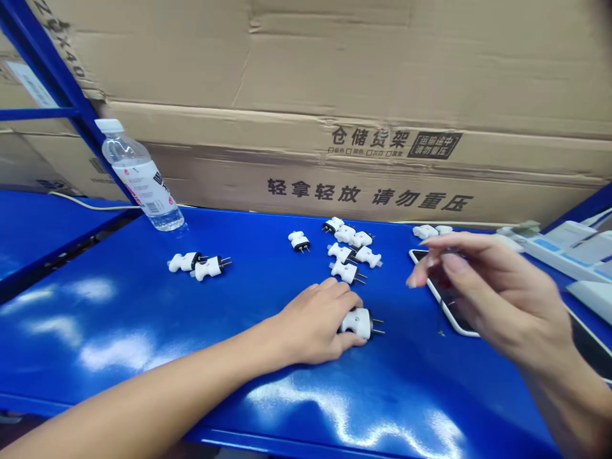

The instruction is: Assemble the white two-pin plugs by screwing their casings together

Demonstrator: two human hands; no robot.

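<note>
My left hand point(318, 322) is closed around a white two-pin plug point(357, 323), resting it on the blue shelf with its metal pins pointing right. To the right, my right hand point(497, 293) is raised over a phone point(449, 293) with a white edge. Its thumb and fingers are curled round something small, clear and reddish; a thin dark shaft seems to hang below, too blurred to name. Just beyond my left hand lies a cluster of white plugs point(347, 273), several with black pin ends. One more plug point(299, 241) sits apart, left of the cluster.
Two plugs point(209, 268) lie together at the left on the blue shelf point(143, 319). A water bottle point(143, 178) stands at the back left, against a large cardboard box point(296, 146). White pieces point(425, 231) lie behind the phone; white-and-blue packs point(568, 245) are at the far right.
</note>
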